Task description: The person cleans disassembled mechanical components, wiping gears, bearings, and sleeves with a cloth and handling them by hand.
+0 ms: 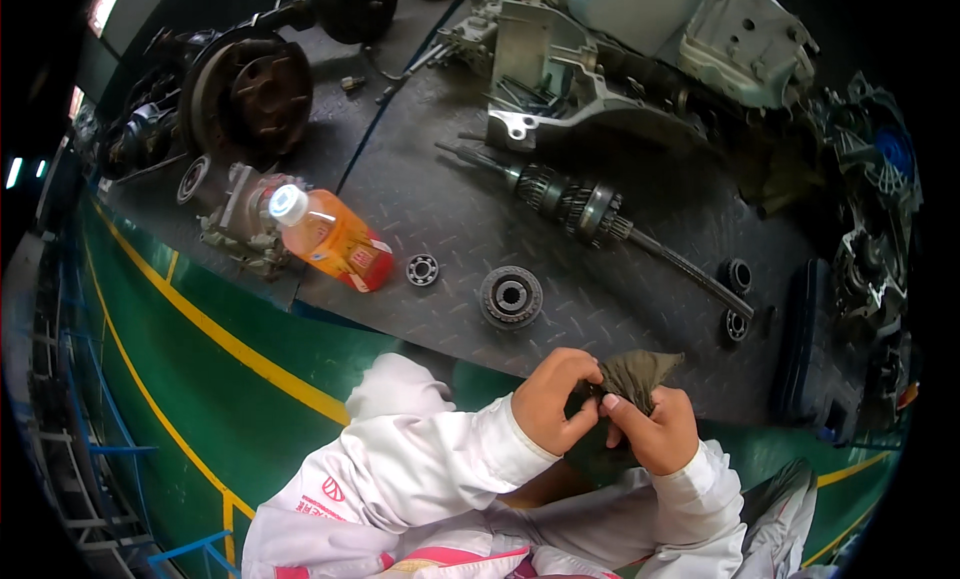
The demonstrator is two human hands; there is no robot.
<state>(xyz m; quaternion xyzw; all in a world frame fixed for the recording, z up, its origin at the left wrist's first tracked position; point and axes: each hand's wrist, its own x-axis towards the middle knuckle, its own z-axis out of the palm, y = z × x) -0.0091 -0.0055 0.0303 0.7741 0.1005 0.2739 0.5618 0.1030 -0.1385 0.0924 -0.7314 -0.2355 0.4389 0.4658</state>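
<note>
Just off the near edge of the bench, my left hand (556,401) and my right hand (658,427) meet at the fingertips. A crumpled olive-brown cloth (637,375) is bunched in my right hand, its loose corner sticking up. My left thumb and fingers pinch a small dark part (595,391) against the cloth; its shape is mostly hidden. Beyond my hands lie a toothed gear hub (511,297) and a ball bearing (422,270), both flat on the bench. Farther back rests a gearbox shaft (574,207) with several gears on it.
An orange drink bottle (337,241) stands by a metal housing (244,219). At right are a small gear (737,276), another bearing (735,324) and a dark case (806,346). An open transmission casing (592,113) and a rusty brake drum (262,95) occupy the back.
</note>
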